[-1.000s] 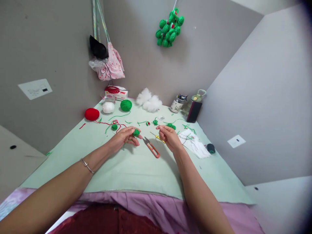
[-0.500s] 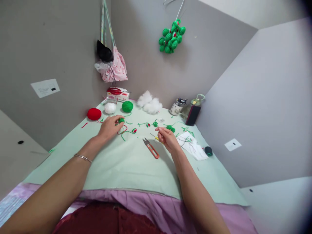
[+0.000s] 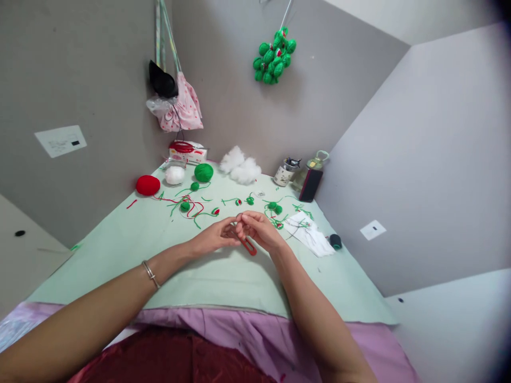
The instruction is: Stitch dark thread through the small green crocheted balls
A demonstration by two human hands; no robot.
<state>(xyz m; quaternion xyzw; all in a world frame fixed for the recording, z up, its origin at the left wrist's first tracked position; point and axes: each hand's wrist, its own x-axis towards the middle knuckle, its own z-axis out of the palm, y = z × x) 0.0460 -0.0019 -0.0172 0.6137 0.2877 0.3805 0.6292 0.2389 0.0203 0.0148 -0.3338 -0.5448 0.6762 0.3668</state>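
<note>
My left hand [image 3: 213, 235] is over the middle of the mat, its thumb and fingers apart and curved toward my other hand. Fingertips of my right hand [image 3: 259, 230] are pinched together and meet the left fingers; whatever lies between them is too small or hidden to make out. Just below and behind both hands lie orange-handled thread snips [image 3: 249, 247], their blades covered by the fingers. A small green crocheted ball [image 3: 185, 206] rests among loose red and green yarn ends beyond my left hand. A little red-and-green crocheted piece [image 3: 215, 211] sits closer.
At the back stand a red yarn ball [image 3: 148, 185], a white yarn ball [image 3: 174, 175], a green yarn ball [image 3: 204, 172] and white stuffing [image 3: 241, 166]. To the right are a phone [image 3: 311, 185], a white tissue [image 3: 309, 234] and a dark thread spool [image 3: 335, 241]. Green crocheted pieces [image 3: 274, 57] hang above.
My left hand has let go of the green crocheted piece, which now lies on the mat, and has moved right and nearer. My right hand has shifted slightly left; the two hands now meet.
</note>
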